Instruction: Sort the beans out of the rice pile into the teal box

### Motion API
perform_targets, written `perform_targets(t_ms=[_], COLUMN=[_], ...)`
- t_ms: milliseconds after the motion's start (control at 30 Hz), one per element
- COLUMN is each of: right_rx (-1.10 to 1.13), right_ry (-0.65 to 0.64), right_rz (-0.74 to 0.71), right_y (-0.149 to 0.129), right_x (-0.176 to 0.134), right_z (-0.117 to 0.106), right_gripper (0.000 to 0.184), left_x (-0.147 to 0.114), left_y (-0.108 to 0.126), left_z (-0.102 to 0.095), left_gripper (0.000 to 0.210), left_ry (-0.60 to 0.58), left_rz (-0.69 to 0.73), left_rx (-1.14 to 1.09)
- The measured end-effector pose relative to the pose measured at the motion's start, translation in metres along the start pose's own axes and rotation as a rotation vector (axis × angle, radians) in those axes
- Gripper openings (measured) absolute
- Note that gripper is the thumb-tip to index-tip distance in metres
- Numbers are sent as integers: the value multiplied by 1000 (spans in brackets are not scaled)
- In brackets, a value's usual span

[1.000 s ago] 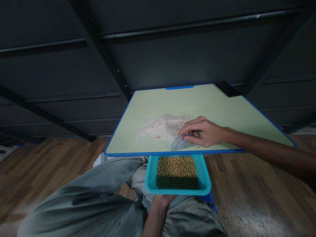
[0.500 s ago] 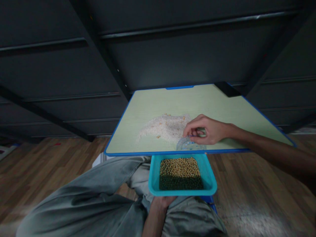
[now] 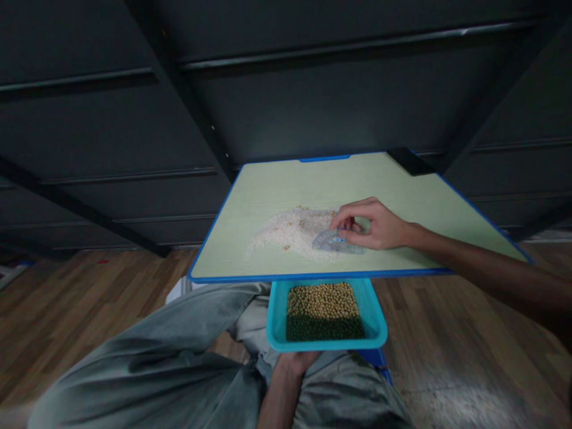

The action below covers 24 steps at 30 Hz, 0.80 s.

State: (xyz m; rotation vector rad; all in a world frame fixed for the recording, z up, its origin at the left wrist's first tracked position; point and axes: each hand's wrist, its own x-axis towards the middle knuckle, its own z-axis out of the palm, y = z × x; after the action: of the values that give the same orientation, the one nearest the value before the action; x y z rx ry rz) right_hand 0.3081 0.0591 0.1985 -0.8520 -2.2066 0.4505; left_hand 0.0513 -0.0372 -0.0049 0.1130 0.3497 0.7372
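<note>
My right hand (image 3: pixel 373 223) pinches a clear, half-round plastic protractor (image 3: pixel 333 241) with blue marks between thumb and fingers. Its curved edge rests in the right part of a spread-out heap of whitish grains (image 3: pixel 286 229), with a few yellow beans among them, on a pale green tabletop (image 3: pixel 277 185). My left hand (image 3: pixel 297 361) is under the near side of a turquoise tray (image 3: pixel 379 322), holding it up against the table's front edge; its fingers are mostly hidden. Yellow soybeans (image 3: pixel 324 300) fill the tray, the nearer part dark in shadow.
A black flat object (image 3: pixel 410 161) lies at the table's far right corner. Blue trim (image 3: pixel 241 278) runs along the table edge. Behind stands a dark panelled wall (image 3: pixel 330 107). My legs in grey trousers (image 3: pixel 179 357) are below, above a wooden floor (image 3: pixel 469 333).
My right hand has moved the protractor away from the front edge, slightly left into the grains. The tray has shifted slightly left and up.
</note>
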Motion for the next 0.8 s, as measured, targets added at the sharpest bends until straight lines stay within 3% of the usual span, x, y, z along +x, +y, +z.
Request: perform_targets(t_ms=[100,267,400,600,800], right_rx=[-53,-193,-265,-252,-193], right_ry=[111,185,193,153,164], right_rz=[24,89,126,192,169], right_y=[2,8,11,11,8], right_x=[2,5,4,3,3], right_z=[1,4,5,11,18], right_gripper=[20,24,26,24,25], left_x=[1,2,3,4,3], left_y=[1,1,1,0,-1], left_z=[6,13,16,15,11], left_gripper=[32,33,35,35,34], left_ry=[5,67,111,85,68], left_rz=[-8,21,21,16,13], left_rx=[-14,-26,-18,-5,-15])
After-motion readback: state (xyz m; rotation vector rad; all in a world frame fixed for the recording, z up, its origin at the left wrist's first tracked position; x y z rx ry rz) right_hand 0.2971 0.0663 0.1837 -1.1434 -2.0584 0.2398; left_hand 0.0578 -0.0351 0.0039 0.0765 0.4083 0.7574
